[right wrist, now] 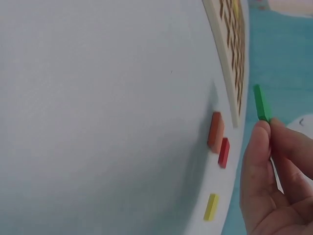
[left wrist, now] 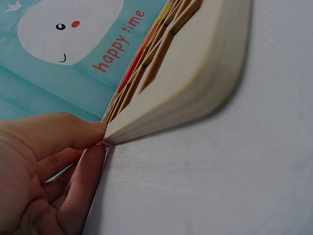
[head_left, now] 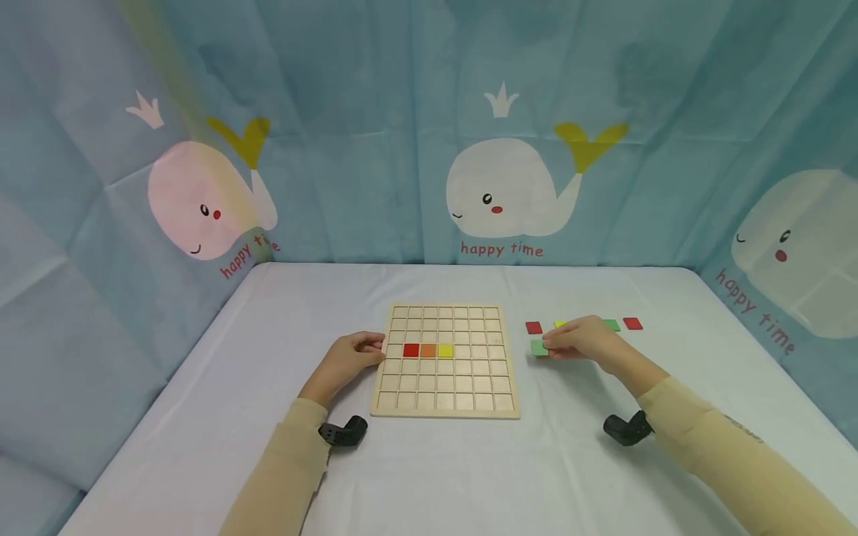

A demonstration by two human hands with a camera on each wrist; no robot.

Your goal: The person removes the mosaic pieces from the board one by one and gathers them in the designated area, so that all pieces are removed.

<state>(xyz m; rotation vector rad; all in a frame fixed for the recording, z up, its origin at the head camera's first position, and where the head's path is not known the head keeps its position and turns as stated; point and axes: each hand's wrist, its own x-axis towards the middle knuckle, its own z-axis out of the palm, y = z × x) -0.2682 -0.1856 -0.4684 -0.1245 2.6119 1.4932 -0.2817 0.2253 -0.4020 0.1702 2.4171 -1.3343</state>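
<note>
A square wooden grid board (head_left: pixel 445 414) lies on the table, with a red tile (head_left: pixel 411 351), an orange tile (head_left: pixel 427 351) and a yellow tile (head_left: pixel 445 351) side by side in one of its middle rows. My left hand (head_left: pixel 348 362) pinches the board's left edge between thumb and fingers, as the left wrist view shows up close. To the right of the board, my right hand (head_left: pixel 590 341) holds a green tile (right wrist: pixel 262 103) by its end between thumb and fingertips. The tile is raised above the table and points toward the board.
Loose tiles lie right of the board: a red one (head_left: pixel 533 327), a yellow one (head_left: pixel 560 324), a green one (head_left: pixel 611 325) and another red one (head_left: pixel 633 324). An orange tile (right wrist: pixel 215 131) shows in the right wrist view. Behind the white table (head_left: pixel 462 476) hangs a whale-print curtain (head_left: pixel 362 186).
</note>
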